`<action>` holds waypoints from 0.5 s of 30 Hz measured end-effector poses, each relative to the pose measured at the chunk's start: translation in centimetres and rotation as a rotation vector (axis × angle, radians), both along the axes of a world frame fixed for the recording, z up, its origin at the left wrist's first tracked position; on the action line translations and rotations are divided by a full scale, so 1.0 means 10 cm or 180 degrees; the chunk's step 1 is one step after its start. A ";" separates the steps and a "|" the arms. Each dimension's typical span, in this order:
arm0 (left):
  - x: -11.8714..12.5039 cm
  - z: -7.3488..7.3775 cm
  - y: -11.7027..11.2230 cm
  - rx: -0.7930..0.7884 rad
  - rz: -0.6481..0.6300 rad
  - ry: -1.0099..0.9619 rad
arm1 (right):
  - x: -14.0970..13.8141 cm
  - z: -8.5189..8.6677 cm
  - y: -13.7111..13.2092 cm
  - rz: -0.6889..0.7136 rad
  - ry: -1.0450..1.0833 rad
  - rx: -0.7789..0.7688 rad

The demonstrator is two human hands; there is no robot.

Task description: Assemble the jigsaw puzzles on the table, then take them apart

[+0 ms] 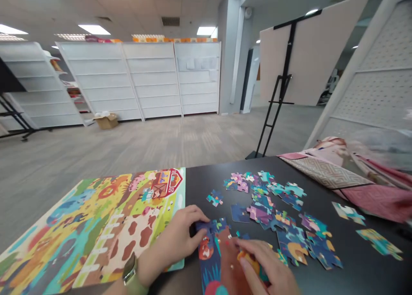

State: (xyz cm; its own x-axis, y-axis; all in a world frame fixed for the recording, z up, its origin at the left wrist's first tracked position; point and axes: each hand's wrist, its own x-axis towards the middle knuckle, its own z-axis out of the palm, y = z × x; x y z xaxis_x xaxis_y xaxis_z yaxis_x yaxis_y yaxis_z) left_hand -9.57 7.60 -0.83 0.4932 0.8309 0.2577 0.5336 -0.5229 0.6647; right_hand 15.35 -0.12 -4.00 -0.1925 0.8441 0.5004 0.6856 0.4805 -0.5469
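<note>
A partly joined jigsaw puzzle (225,260) with a brown bear and a small red animal lies at the table's near edge. My left hand (183,233), wearing a green-strapped watch (130,269), grips its upper left corner between thumb and fingers. Across the bear's right side rests my right hand (267,267), fingers stretched out and thumb apart, touching the surface. Orange and yellow artwork shows beneath that hand, partly hidden. Loose jigsaw pieces (260,213), mostly dark blue, teal and purple, lie in a spread-out cluster beyond it.
At the left lies a farm-and-animals picture board (128,235). Two separate pieces lie far right, a pale one (349,212) and a yellow-green one (380,242). Pink patterned fabric (347,175) covers the right table edge. Beyond stand a board on an easel (277,93) and white shelves (148,80).
</note>
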 end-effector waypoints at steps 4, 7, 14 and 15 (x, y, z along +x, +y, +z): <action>0.00 -0.01 0.00 0.0010 -0.0028 0.0255 | -0.03 0.01 0.03 0.0100 -0.0494 0.0297; 0.01 -0.02 -0.02 0.0011 0.0017 0.0396 | -0.05 0.01 0.04 0.0177 -0.0751 0.0443; 0.04 0.16 -0.17 0.0046 -0.0178 0.0709 | -0.10 -0.01 0.06 0.0088 -0.0779 0.0308; 0.05 0.19 -0.20 0.0026 -0.0250 0.0762 | -0.11 -0.03 0.06 0.0056 -0.0754 0.0276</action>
State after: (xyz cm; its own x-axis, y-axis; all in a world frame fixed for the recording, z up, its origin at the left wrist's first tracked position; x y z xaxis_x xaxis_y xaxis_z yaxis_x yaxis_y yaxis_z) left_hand -9.04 5.63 1.10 0.6038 0.7860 0.1323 0.6329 -0.5737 0.5200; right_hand 14.28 0.50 -4.25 -0.3274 0.7954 0.5100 0.7808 0.5318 -0.3280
